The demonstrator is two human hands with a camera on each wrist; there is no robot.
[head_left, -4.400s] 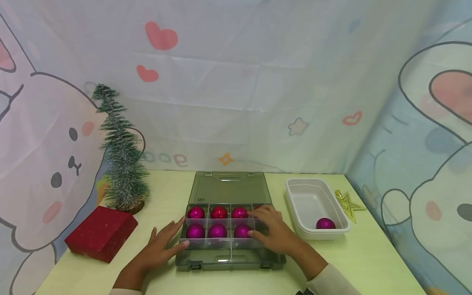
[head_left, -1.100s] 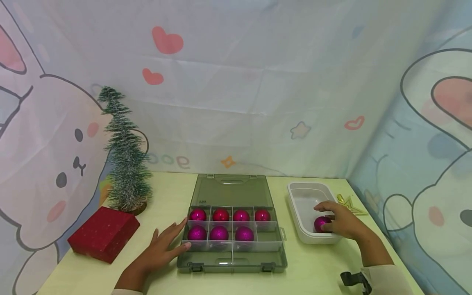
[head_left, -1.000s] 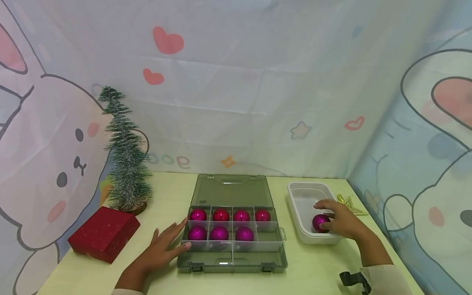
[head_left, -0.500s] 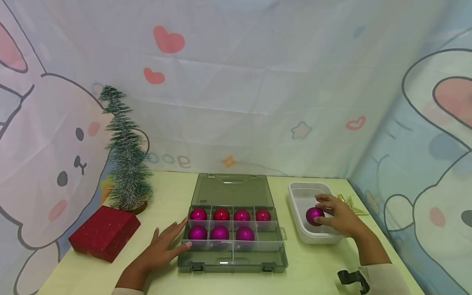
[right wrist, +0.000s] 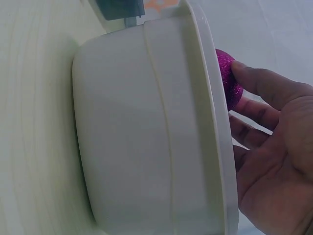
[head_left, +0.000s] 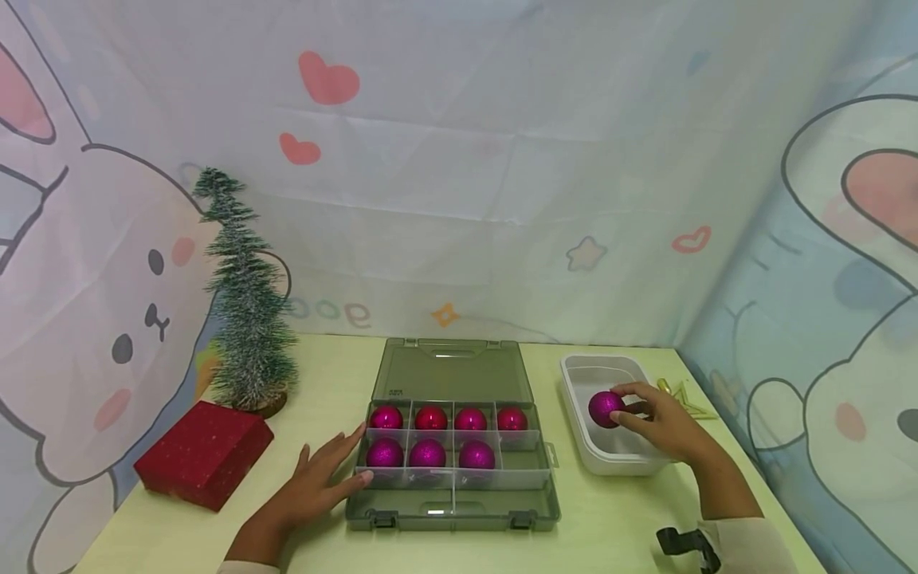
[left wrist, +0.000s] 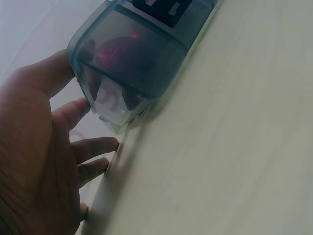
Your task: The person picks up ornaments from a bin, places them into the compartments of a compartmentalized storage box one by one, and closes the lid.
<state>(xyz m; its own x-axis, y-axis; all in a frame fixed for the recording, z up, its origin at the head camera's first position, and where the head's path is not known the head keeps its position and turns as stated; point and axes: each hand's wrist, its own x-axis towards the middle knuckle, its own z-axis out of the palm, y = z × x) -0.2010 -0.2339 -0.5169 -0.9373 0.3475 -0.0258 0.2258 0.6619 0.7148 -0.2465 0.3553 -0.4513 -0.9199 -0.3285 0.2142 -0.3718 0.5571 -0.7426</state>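
Note:
Between thumb and fingers, my right hand point(head_left: 663, 422) pinches a glittery purple bauble point(head_left: 606, 409) above the inside of a white plastic tub point(head_left: 617, 462). In the right wrist view the bauble point(right wrist: 230, 78) shows past the tub's rim point(right wrist: 208, 63). My left hand point(head_left: 311, 482) touches the left side of a clear grey-green compartment box point(head_left: 405, 505), fingers fairly straight. The box's lid point(head_left: 452, 371) lies back. Shiny red and pink baubles point(head_left: 431, 418) fill its back row. Three glittery purple baubles point(head_left: 428, 454) sit in the row before it; bare floor shows in that row's right compartment.
A small artificial Christmas tree point(head_left: 247, 319) stands at the back left, behind a dark red box point(head_left: 204, 454). A gold star point(head_left: 684, 399) lies right of the tub. Printed cloth point(head_left: 502, 159) hangs behind the table point(head_left: 602, 526).
Earlier my right hand was at the compartment box; it moved to the tub. Over the last second it raised the purple bauble and shifted it slightly left. My left hand stayed put.

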